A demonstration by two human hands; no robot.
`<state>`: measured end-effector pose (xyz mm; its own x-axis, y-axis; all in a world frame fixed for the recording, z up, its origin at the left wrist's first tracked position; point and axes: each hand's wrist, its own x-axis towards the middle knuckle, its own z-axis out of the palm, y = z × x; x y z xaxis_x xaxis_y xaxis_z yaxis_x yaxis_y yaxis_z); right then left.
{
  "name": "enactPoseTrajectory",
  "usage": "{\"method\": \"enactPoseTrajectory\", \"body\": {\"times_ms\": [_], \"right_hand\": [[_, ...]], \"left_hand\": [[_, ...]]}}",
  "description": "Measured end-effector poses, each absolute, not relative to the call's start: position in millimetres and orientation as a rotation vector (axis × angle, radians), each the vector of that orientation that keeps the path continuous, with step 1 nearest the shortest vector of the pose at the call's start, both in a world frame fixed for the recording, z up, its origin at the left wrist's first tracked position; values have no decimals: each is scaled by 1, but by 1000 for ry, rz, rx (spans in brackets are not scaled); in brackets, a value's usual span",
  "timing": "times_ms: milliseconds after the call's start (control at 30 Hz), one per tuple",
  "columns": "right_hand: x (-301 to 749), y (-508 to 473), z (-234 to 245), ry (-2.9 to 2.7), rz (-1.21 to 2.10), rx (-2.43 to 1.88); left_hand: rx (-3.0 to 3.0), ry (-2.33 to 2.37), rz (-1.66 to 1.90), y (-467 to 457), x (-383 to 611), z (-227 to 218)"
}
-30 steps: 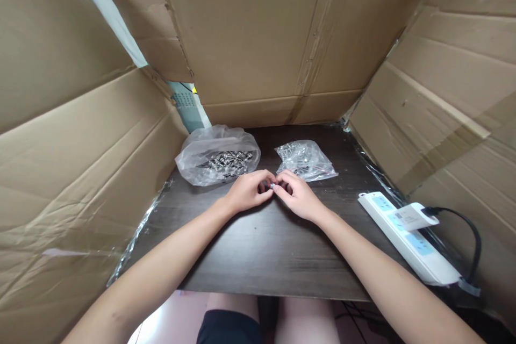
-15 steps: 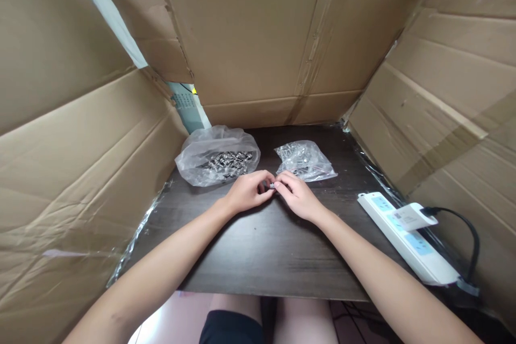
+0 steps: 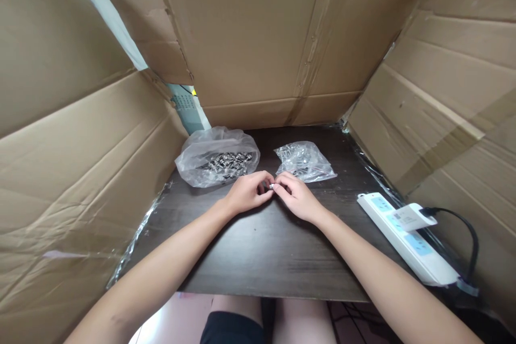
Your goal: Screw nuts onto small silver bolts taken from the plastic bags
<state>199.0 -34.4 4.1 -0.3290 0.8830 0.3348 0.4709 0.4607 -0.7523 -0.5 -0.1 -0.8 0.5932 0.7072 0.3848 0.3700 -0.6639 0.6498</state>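
My left hand and my right hand meet over the middle of the dark tabletop. Between their fingertips is a small silvery metal piece, pinched from both sides. Fingers cover most of it, so its exact kind does not show. Behind my left hand lies an open clear plastic bag holding many small shiny metal parts. A flatter clear zip bag with small silvery pieces in it rests just beyond my right hand.
A white power strip with a plug and black cable lies along the right edge. Cardboard walls enclose the table at the left, back and right. My legs are under the front edge.
Both hands stay in almost the same place, still pinching the small metal piece. The bags and power strip have not moved.
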Motion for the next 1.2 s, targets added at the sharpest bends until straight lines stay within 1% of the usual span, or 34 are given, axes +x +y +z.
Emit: {"method": "enactPoseTrajectory", "body": {"times_ms": [767,1200], "right_hand": [[198,-34,4,-1987,693,-1128],[200,-34,6,-1951,759,-1150]], "left_hand": [[2308,846,883,-1,0,0],[2305,848,881,-2,-1,2]]}}
